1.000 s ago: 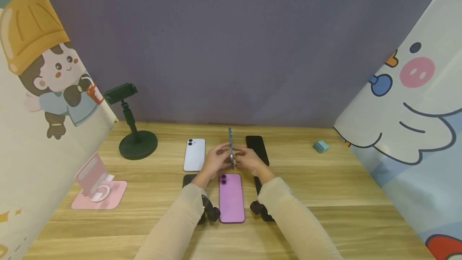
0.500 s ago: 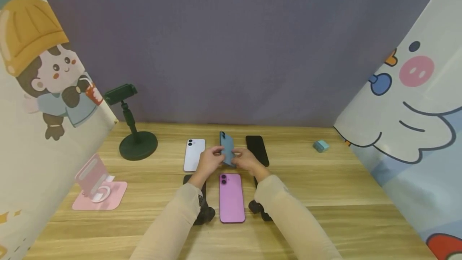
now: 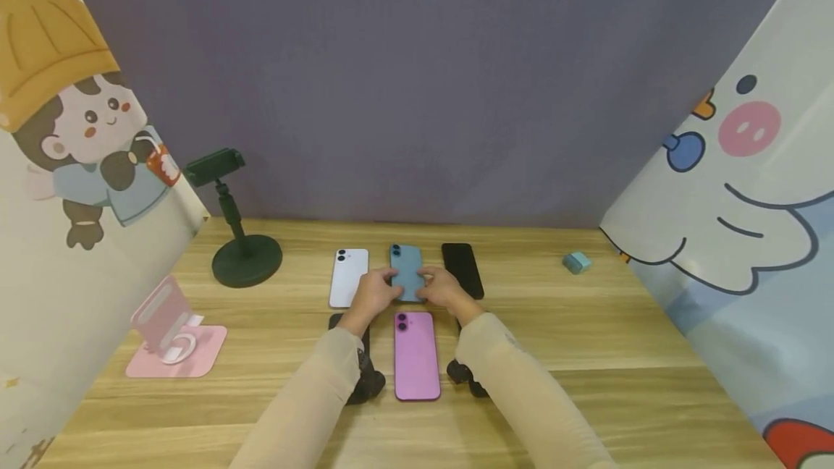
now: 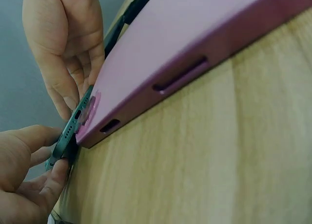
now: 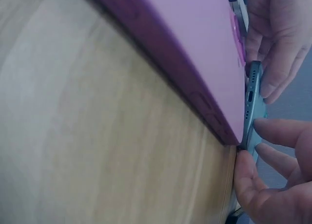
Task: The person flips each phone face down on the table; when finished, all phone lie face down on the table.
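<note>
A blue smartphone (image 3: 407, 273) is in the back row on the table, its back facing up and its camera at the upper left. My left hand (image 3: 374, 293) pinches its left edge between thumb and fingers. On the opposite edge, my right hand (image 3: 446, 289) grips it the same way. The phone's bottom edge (image 4: 73, 121), with port and speaker holes, shows in both wrist views. Whether it fully touches the table is not clear. A pink smartphone (image 3: 417, 357) lies back up just in front, between my forearms.
A white smartphone (image 3: 349, 278) lies left of the blue one, a black smartphone (image 3: 463, 271) right. Another dark phone (image 3: 335, 320) is partly under my left wrist. A green-black stand (image 3: 244, 260), a pink folding stand (image 3: 176, 353) and a small teal block (image 3: 576, 262) stand farther out.
The blue smartphone has turned from edge-on and upright to lying nearly flat, back up. Both hands have kept hold of its sides and moved little.
</note>
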{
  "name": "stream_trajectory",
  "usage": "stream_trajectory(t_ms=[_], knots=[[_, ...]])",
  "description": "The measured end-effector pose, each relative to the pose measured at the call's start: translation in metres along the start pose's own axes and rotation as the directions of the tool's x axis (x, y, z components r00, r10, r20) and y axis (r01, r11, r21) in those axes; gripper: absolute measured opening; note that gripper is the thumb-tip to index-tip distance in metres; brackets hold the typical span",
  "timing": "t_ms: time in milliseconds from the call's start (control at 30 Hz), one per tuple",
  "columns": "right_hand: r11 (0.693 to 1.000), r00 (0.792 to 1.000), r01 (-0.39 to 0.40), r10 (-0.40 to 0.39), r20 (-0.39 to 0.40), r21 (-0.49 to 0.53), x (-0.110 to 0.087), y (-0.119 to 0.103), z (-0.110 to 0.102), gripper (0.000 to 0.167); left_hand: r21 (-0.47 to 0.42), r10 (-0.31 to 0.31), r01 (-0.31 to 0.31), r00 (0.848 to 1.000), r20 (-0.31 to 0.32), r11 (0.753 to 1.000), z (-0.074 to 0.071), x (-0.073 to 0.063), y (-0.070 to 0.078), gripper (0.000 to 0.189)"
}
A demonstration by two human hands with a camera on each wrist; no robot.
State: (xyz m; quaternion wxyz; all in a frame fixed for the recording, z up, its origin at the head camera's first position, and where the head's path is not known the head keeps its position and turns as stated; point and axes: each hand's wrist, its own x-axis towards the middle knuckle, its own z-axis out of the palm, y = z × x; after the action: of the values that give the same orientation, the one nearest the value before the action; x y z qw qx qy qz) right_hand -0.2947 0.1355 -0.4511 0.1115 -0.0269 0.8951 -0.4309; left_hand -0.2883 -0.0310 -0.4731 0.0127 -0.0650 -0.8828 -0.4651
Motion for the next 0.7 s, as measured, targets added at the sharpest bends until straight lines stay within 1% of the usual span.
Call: stream_trajectory(t_ms=[200,467,533,700], knots=[[0.999,1.000,0.001,-0.001,-0.019,-0.036,0.000,-0.004,0.001,0.051,0.024,0.000,0.000,1.000,0.012,1.000,-0.001,0.001,0.000,0.047],[0.996,0.999,-0.036,0.034,-0.030,-0.082,0.000,-0.005,0.003,0.052,0.071,-0.059,0.056,0.998,0.028,0.996,-0.002,0.001,0.002,0.046],[0.996,0.999,-0.039,0.037,-0.025,-0.084,0.000,-0.005,0.003,0.052,0.086,-0.054,0.051,0.998,0.033,0.995,-0.002,0.000,0.002,0.046],[0.995,1.000,0.006,-0.006,-0.001,-0.100,-0.005,-0.001,-0.008,0.051,0.106,-0.026,0.023,0.999,0.031,0.994,-0.001,0.000,0.004,0.047]])
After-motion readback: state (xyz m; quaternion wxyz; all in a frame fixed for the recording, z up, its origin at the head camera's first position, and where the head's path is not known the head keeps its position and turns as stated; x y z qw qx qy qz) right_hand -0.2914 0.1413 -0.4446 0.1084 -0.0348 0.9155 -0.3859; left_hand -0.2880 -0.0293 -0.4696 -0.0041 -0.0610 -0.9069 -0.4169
